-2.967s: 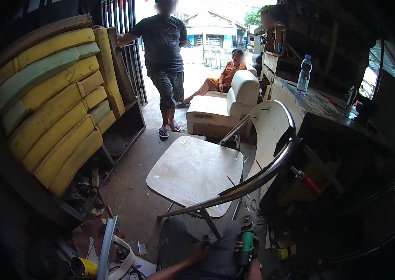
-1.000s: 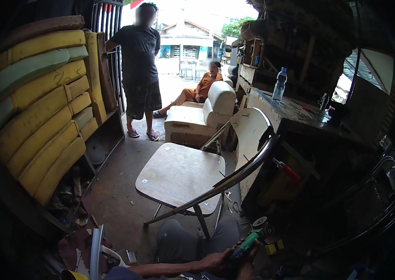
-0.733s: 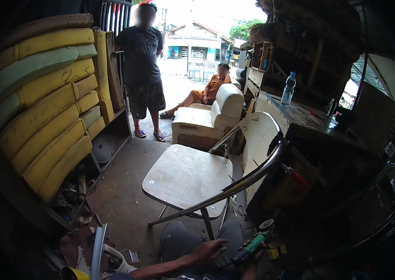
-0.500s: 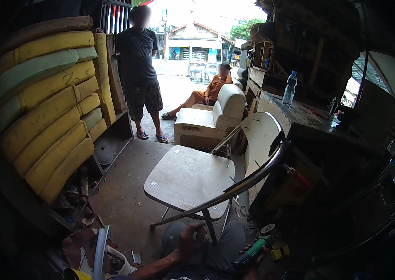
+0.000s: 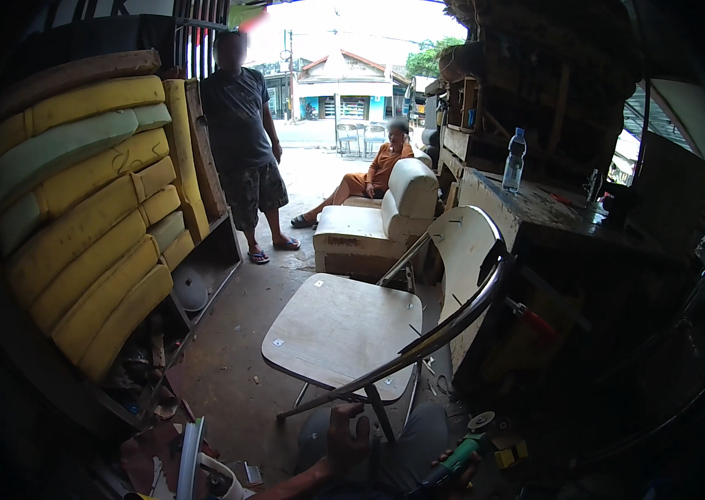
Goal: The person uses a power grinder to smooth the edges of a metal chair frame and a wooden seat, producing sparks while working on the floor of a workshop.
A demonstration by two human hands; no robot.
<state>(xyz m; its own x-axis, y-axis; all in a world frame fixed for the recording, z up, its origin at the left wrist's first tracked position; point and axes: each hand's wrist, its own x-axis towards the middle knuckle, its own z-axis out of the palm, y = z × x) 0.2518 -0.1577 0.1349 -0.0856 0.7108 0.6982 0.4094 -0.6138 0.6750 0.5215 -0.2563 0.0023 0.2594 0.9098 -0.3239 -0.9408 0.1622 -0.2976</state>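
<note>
My right hand (image 5: 462, 468) is wrapped round the green body of an angle grinder (image 5: 457, 457), low in the view. The grinder's pale disc (image 5: 481, 419) points away from me. Over my lap, my left hand (image 5: 346, 440) is raised with nothing visible in it, its fingers loosely bent and apart. Just beyond it stands a metal-framed folding chair with a bare wooden seat (image 5: 344, 329). Its curved backrest (image 5: 465, 271) is on the right, with dark spikes or screws sticking out. Small pale metal plates sit near the seat's corners.
Yellow foam cushions (image 5: 90, 242) are stacked at the left. Beyond the chair are a worn cream armchair (image 5: 356, 233), a seated person (image 5: 386, 167) and a standing person (image 5: 240, 125). A plastic bottle (image 5: 515, 162) stands on the bench (image 5: 494, 190). A small yellow object (image 5: 511, 454) lies right of the grinder.
The view has tilted up slightly. My left hand has turned more upright, its fingers shifting. The standing person has moved an arm down and shifted their feet. The grinder stays in my right hand.
</note>
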